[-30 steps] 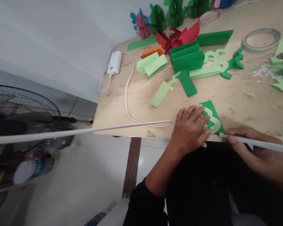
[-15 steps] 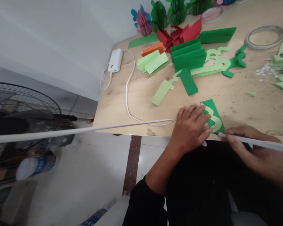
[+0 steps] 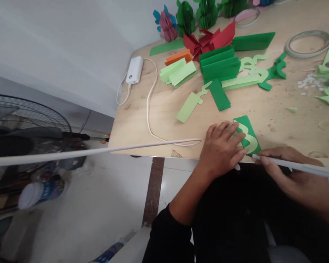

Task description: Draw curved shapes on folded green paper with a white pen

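My left hand [image 3: 220, 146] lies flat on the table's front edge with its fingers stretched out. Its fingertips press a light green paper cutout [image 3: 252, 143] with wavy edges onto a dark green piece of paper [image 3: 246, 122]. Part of both papers is hidden beneath the fingers. Pinched in my right hand [image 3: 293, 164] is a slim white pen [image 3: 298, 166], its tip close to the lower corner of the dark green paper. Whether the tip touches the paper I cannot tell.
Behind my hands lie folded green papers [image 3: 220, 65], light green strips [image 3: 182, 73] and red folded paper [image 3: 208, 42]. Rolls of tape [image 3: 289, 49] are at the back right. A white cable [image 3: 148, 106] runs from a white power bank [image 3: 135, 69] across the left side.
The pen and my right hand have shifted very slightly to the left. My left hand and the papers beneath it stay in place.
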The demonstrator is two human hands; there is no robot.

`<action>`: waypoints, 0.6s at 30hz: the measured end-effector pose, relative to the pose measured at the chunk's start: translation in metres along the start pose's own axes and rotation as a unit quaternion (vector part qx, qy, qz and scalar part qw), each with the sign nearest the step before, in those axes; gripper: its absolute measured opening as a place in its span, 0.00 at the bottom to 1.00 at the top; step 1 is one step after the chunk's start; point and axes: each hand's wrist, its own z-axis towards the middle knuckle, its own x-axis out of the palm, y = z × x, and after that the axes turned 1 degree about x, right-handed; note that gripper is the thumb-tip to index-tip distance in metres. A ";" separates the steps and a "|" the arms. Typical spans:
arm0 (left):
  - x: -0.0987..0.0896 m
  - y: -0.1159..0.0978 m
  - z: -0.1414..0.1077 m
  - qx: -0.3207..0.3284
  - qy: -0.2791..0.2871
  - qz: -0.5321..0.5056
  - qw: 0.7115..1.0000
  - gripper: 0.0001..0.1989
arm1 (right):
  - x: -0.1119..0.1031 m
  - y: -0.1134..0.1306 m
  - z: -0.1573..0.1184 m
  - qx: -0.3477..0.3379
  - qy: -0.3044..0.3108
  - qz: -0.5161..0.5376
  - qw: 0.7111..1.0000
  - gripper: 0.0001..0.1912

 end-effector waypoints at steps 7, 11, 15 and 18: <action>-0.001 -0.001 0.000 -0.001 0.005 -0.009 1.000 0.19 | 0.001 0.000 -0.001 0.006 0.003 0.003 1.000 0.10; -0.003 -0.001 0.001 -0.008 0.018 -0.005 1.000 0.19 | 0.002 0.000 -0.002 0.019 0.002 0.002 1.000 0.10; -0.004 -0.002 0.001 -0.010 0.022 -0.002 1.000 0.19 | 0.003 -0.001 -0.002 0.012 -0.010 -0.003 1.000 0.10; -0.003 -0.002 0.001 -0.008 0.021 -0.001 1.000 0.19 | 0.002 -0.001 -0.001 0.002 -0.016 -0.003 1.000 0.09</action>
